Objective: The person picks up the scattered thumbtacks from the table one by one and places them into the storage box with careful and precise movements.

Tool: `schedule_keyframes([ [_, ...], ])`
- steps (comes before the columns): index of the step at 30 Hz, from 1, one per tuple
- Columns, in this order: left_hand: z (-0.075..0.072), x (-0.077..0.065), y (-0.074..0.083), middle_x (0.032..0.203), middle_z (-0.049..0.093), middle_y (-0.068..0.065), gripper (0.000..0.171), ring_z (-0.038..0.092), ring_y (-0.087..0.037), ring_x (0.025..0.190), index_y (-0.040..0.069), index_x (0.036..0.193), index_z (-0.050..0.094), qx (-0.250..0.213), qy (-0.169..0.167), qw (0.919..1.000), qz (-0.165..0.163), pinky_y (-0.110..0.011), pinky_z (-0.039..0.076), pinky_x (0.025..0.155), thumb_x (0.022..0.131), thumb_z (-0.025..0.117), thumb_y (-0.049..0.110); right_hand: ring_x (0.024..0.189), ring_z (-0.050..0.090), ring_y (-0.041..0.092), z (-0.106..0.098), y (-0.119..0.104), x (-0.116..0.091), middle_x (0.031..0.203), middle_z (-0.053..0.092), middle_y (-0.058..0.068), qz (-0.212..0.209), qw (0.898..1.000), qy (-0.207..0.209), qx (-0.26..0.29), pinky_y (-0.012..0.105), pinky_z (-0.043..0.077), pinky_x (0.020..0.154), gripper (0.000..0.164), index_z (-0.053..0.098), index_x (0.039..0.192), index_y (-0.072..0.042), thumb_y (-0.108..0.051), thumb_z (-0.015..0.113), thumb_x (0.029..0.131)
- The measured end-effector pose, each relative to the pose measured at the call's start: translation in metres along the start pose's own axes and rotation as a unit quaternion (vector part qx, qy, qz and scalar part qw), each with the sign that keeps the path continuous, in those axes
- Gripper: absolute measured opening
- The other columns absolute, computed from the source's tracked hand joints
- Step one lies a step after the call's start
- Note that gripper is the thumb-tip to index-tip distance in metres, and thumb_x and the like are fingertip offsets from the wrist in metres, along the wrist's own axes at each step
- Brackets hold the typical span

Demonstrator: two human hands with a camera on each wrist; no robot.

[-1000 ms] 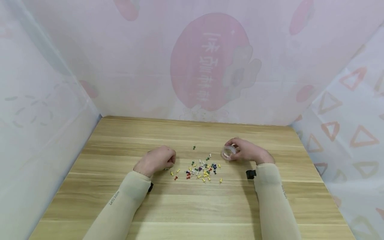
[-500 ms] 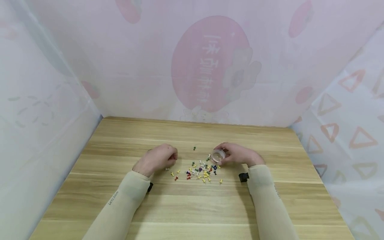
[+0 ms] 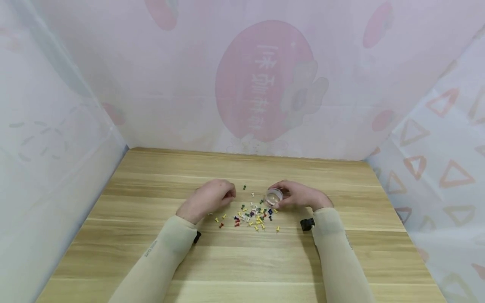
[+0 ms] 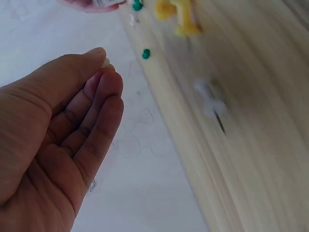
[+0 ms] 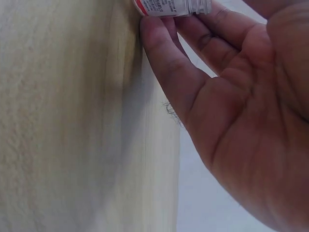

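Observation:
Many-coloured push pins [image 3: 259, 218] lie scattered on the wooden table between the hands. My left hand [image 3: 210, 197] is above the table at the left of the pins; in the left wrist view, its thumb and index finger [image 4: 110, 82] pinch a small whitish piece, seemingly a white push pin [image 4: 106, 62], mostly hidden by the fingertips. On the right, my right hand [image 3: 297, 194] grips a small clear jar [image 3: 273, 197] with its mouth up, beside the pins. A printed label with a red edge and a threaded neck show on the jar [image 5: 166, 7] in the right wrist view.
A green push pin [image 3: 244, 187] lies apart at the back, with a white push pin [image 3: 253, 194] in front of it. Printed cloth walls [image 3: 182, 118] rise along the back and sides of the wooden table [image 3: 242, 261].
My right hand has brought the jar left, close to the pins. My left hand has shifted right and slightly away from me. A white pin near the jar now lies farther left.

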State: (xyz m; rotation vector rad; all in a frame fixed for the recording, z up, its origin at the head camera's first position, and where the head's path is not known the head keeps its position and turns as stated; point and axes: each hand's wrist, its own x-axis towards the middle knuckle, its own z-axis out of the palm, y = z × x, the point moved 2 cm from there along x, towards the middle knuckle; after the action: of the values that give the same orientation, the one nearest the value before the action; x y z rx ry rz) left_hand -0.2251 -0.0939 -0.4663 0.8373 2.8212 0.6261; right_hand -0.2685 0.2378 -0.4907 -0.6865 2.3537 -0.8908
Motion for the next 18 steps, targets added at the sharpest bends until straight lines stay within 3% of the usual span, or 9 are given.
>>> schedule_keyframes([
  [18,0.018,0.044,0.062,0.11,0.082,-0.003,0.007,0.073,-0.014,0.095,0.011,0.118,0.082,-0.045,0.029,0.9985,0.01,-0.035,0.067,0.09,0.114,0.079,0.016,0.143,0.069,0.035,0.0,0.006,0.003,0.157,0.07,0.02,-0.017,1.0,-0.002,0.003,0.062,0.055,0.127,0.065,0.064,0.163,-0.002,-0.021,0.089,0.107],
])
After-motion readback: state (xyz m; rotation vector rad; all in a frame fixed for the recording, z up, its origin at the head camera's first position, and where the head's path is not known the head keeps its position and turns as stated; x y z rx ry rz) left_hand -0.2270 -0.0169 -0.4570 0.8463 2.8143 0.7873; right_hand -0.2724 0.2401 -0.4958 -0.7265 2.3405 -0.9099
